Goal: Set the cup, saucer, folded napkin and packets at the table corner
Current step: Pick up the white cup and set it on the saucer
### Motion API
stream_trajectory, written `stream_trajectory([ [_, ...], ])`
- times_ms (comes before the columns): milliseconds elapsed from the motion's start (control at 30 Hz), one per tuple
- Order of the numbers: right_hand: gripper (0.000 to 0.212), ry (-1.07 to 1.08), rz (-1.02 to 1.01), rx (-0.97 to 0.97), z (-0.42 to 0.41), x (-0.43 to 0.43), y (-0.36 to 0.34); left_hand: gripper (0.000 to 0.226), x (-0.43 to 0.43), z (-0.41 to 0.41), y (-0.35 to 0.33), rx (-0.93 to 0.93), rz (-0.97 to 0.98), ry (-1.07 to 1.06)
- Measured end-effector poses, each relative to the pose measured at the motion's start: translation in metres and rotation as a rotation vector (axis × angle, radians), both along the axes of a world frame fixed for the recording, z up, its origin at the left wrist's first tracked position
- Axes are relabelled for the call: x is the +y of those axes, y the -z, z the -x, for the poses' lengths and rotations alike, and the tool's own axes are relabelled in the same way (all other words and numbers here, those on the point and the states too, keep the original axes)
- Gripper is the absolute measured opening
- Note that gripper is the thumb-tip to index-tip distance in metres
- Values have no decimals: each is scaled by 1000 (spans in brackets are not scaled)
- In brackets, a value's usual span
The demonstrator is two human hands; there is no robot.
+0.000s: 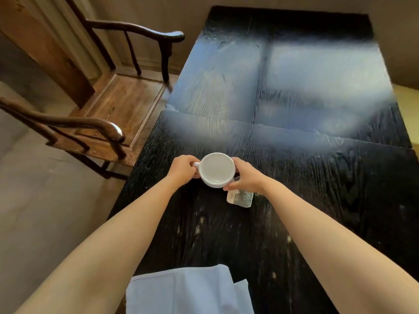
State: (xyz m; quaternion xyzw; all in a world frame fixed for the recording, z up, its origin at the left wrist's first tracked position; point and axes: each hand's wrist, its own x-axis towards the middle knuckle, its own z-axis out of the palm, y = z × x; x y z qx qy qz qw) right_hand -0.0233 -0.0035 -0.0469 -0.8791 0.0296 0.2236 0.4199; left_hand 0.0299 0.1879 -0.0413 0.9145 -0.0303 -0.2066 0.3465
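Observation:
A white cup (pixel 217 169) sits between both my hands over the dark wooden table (pixel 294 177), near its left edge. My left hand (pixel 182 169) grips the cup's handle on the left side. My right hand (pixel 246 176) holds the cup's right wall, and a small packet (pixel 240 197) lies just under and behind that hand; whether the fingers pinch it I cannot tell. A pale blue folded napkin (pixel 186 291) lies at the table's near edge. No saucer is in view.
Two dark wooden armchairs (pixel 118 103) stand to the left of the table, one armrest (pixel 108 130) close to the table's edge. The table's far half shines with window glare. A wall runs behind.

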Motion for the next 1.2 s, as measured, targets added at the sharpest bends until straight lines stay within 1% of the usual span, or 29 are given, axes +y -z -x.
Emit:
stream_trajectory([
  [133,75,-8,-23,-37,3,-1,-4,24,-1,2,0,52,101,-92],
  [233,71,6,-51,-34,9,-2,-18,22,-4,3,-6,84,134,-103],
  [333,67,50,-120,-1,19,-6,-35,22,-8,6,-23,98,166,-101],
  [533,73,191,-312,-18,55,-20,-76,19,-22,20,-65,168,310,-95],
  [733,75,320,-376,-101,114,-41,-121,19,-57,54,-117,201,388,26],
  [900,69,455,-337,-195,181,-62,-154,20,-100,96,-148,180,373,196],
  [1033,67,574,-295,-253,240,-84,-172,12,-143,132,-159,130,344,321],
  [1200,69,714,-267,-306,315,-108,-189,17,-194,185,-174,63,305,480],
])
